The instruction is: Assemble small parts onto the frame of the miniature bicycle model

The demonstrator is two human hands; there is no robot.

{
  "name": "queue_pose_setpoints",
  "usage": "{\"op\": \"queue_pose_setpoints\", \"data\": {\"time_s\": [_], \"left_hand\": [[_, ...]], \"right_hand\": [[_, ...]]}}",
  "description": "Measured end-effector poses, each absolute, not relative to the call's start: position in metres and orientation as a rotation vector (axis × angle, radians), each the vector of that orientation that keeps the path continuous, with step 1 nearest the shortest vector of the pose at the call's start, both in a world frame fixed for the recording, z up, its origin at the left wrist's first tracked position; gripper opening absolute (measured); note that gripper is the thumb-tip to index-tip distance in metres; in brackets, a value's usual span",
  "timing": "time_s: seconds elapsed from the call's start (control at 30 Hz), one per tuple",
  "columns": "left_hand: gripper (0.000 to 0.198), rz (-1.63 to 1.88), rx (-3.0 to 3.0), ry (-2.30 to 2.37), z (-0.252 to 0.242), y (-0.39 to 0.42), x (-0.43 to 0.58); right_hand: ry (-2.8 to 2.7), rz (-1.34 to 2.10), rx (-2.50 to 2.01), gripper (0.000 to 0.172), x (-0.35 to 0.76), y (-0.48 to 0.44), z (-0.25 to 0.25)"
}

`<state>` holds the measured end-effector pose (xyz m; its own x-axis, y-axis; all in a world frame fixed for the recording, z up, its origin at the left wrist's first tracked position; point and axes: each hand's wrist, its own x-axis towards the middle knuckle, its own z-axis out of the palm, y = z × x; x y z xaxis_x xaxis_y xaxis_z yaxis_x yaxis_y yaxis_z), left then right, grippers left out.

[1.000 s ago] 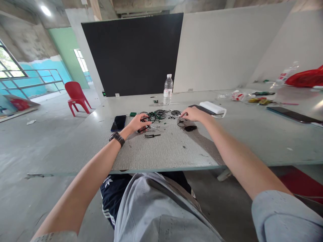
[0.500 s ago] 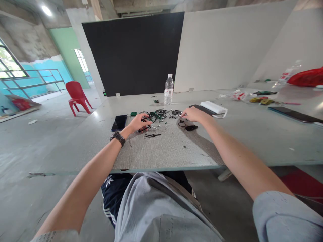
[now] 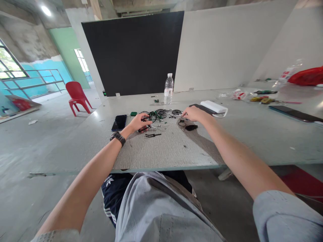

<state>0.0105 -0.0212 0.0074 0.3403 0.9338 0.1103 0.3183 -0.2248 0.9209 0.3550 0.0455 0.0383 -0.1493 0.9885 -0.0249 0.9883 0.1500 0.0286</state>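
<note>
My left hand (image 3: 139, 123) is curled round a black thin-barred part (image 3: 144, 128), just above the table, and its fingers hide much of that piece. Small spoked wheels (image 3: 161, 114) and green and black bits, like pieces of a model bicycle, lie beyond it. A black fork-shaped piece (image 3: 153, 135) rests nearer to me. My right hand (image 3: 193, 114) reaches down to the tabletop with its fingertips together, beside another small wheel (image 3: 177, 112); what they pinch, if anything, is too small to tell. Below that hand are a thin dark ring (image 3: 181, 123) and a black piece (image 3: 191, 127).
A phone (image 3: 119, 123) lies left of my left hand. The water bottle (image 3: 168, 89) stands behind the parts. A white power bank (image 3: 213, 107) with a cable lies beyond my right hand. Further right are a plastic bag (image 3: 238, 94) and another phone (image 3: 295, 113).
</note>
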Motion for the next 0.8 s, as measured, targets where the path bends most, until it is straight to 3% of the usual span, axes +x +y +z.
{"op": "queue_pose_setpoints", "data": {"time_s": [0.8], "left_hand": [[0.045,0.911,1.702,1.08,0.003,-0.018,0.01]], "right_hand": [[2.384,-0.007,1.967,0.032,0.358,0.036,0.047]]}}
